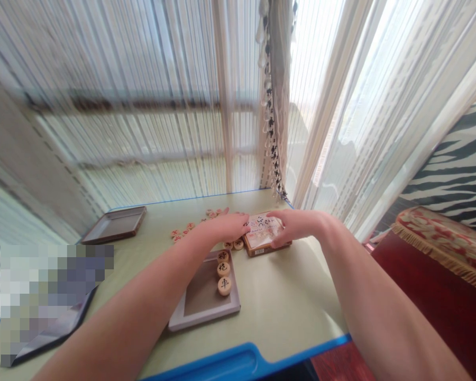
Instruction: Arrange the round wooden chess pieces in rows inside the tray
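apparently, the flat illustrated cardboard box with black brush-style lettering lies on the table towards its right side, between the two hands; the right hand is half open, curved over the box's right end with thumb at the near side and fingers farther back, and seems to have hold of it; the left hand reaches the box's left edge with its fingers extended, though whether it grips or merely touches i cannot tell; if the two hands pull unevenly, the box could skew, and any loose part of it could slip.

just beside the box's left side sit round pale wooden discs with black characters; a sideways shove of the box or a low left wrist could knock them; farther left, small round discs with red characters lie scattered, where the left forearm could sweep them about.

nearer the body, a shallow tray with a pale rim holds three black-lettered wooden discs along its right side; the left arm passes over its left part, so a dropped elbow could jolt it and set them sliding; beneath everything, the pale green table with blue edging looks smooth, so a bumped disc might skid.
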`<state>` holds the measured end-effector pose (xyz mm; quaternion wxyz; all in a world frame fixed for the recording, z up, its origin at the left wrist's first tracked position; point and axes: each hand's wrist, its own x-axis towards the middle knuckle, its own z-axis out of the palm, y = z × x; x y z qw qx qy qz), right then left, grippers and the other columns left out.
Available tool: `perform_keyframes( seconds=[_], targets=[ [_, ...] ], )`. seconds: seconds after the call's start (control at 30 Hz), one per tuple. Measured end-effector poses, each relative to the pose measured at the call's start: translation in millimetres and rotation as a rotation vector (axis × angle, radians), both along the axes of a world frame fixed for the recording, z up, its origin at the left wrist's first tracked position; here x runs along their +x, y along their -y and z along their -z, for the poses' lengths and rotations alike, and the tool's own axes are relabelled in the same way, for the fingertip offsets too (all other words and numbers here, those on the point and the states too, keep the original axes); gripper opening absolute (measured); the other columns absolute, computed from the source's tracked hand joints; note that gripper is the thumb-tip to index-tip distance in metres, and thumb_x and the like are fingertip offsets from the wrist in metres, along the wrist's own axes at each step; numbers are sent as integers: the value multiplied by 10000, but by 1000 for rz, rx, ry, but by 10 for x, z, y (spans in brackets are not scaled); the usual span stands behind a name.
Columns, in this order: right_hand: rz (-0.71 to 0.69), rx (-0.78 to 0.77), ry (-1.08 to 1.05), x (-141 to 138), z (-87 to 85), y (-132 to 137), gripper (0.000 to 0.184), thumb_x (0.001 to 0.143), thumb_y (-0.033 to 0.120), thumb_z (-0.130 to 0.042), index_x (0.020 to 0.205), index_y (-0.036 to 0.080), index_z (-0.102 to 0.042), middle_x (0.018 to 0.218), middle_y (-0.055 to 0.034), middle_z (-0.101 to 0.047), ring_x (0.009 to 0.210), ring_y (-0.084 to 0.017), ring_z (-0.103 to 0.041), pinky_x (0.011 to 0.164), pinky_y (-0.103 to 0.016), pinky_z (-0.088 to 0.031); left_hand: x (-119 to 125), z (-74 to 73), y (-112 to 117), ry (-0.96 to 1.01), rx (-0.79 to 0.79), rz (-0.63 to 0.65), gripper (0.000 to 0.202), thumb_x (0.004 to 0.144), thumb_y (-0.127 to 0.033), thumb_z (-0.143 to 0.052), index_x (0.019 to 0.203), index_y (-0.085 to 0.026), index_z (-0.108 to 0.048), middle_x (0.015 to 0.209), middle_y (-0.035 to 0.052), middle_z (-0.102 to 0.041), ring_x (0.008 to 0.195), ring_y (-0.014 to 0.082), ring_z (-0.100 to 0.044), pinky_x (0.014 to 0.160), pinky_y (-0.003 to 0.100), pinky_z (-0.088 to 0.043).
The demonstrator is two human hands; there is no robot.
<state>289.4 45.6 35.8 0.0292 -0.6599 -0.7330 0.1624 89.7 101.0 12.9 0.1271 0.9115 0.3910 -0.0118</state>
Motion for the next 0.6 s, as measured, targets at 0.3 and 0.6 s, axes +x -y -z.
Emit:
perform_keyframes(
  seconds=[0.3, 0.6],
  targets=[
    [-221, 27, 74, -125, 88, -82, 765, 503, 571, -694, 1208, 338, -507, 1247, -76, -456, 1148, -325, -409, 894, -416, -383, -450, -189, -438, 919, -35, -489, 234, 715, -156, -513, 904, -225, -632, 1086, 65, -629, 1055, 231, -528, 903, 355, -396],
    [-114, 250, 98, 11, 361, -434, 637, 678, 547, -583, 1247, 268, -515, 1308, -66, -468, 1156, -319, -407, 976, -412, -309, -392, -95, -419, 791, -63, -465, 181, 681, -157, -521, 769, -212, -670, 900, 66, -672, 772, 217, -595, 697, 338, -472]
  ],
)
